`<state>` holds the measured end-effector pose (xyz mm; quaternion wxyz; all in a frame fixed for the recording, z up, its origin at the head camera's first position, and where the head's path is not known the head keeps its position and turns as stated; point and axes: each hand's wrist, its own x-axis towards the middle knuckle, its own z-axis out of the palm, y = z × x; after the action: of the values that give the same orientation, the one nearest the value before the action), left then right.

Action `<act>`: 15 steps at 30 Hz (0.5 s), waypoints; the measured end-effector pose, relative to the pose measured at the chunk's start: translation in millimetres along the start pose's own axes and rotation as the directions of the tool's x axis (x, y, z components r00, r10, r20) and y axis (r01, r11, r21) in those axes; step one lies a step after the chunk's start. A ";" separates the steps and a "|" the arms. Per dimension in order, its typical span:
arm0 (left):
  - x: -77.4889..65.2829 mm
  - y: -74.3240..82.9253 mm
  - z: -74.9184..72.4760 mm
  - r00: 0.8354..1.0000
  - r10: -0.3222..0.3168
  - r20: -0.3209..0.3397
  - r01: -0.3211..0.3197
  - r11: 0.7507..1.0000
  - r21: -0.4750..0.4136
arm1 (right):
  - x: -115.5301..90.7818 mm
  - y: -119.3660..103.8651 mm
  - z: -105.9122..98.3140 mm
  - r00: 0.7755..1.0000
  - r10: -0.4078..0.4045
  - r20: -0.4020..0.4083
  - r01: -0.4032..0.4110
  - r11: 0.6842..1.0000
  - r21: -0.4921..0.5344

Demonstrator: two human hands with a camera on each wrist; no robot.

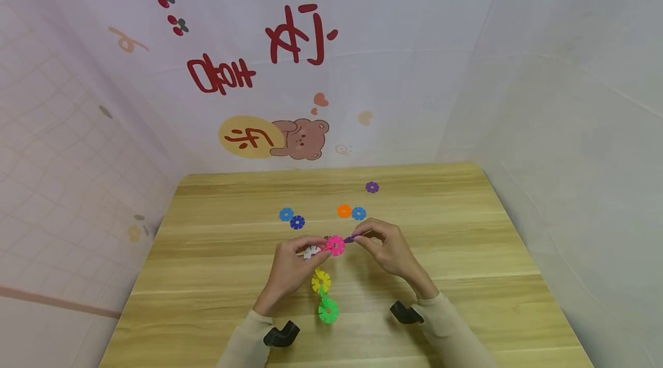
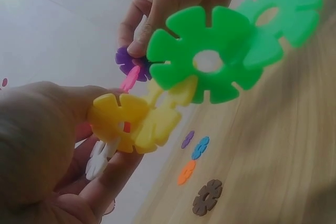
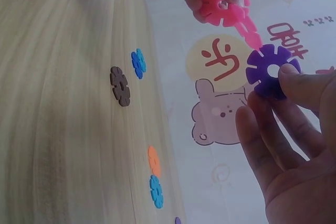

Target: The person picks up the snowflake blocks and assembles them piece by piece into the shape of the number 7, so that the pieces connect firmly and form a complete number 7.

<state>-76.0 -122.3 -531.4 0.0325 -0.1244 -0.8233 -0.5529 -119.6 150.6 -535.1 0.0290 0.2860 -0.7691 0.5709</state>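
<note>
A chain of plastic snowflake discs hangs from my left hand (image 1: 292, 269), whose thumb and fingers grip it near the pink discs (image 1: 339, 250). Below the hand, in the head view, dangle yellow discs (image 1: 315, 284) and green discs (image 1: 323, 316). A white disc (image 2: 95, 165) shows between the left fingers. My right hand (image 1: 387, 250) pinches a purple disc (image 3: 255, 75) between thumb and fingers. That disc's notched edge meets the outer pink disc's edge in the right wrist view. Both hands are raised over the table.
On the wooden table (image 1: 207, 287) lie a brown disc (image 3: 116, 80), a light blue disc (image 1: 282, 215) beside a dark blue disc (image 1: 293, 225), an orange disc (image 1: 339, 212) beside another light blue disc (image 1: 354, 216), and a purple disc (image 1: 368, 188) farther back. Printed cloth walls (image 1: 404, 97) stand around.
</note>
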 end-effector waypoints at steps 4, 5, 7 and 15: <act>-0.1 0.2 -0.3 1.000 0.001 -0.008 -0.001 1.000 0.000 | -0.2 2.4 0.8 0.999 -0.033 -0.009 0.032 0.999 -0.018; -0.2 0.2 -0.3 1.000 0.006 -0.010 -0.006 1.000 -0.004 | -0.1 2.8 1.0 0.999 -0.038 -0.010 0.038 0.999 -0.020; -0.5 0.4 -0.5 1.000 0.017 -0.016 -0.017 1.000 -0.002 | 0.1 3.3 1.4 0.999 -0.051 -0.013 0.051 0.998 -0.025; -0.8 -0.5 -0.7 0.999 0.039 -0.020 -0.039 0.999 -0.024 | 0.7 3.8 4.6 0.993 -0.107 -0.042 0.106 0.993 -0.044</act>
<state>-75.5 -123.2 -531.7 0.0498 -0.1355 -0.8136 -0.5633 -120.8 146.9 -539.7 0.0822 0.3133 -0.7637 0.5585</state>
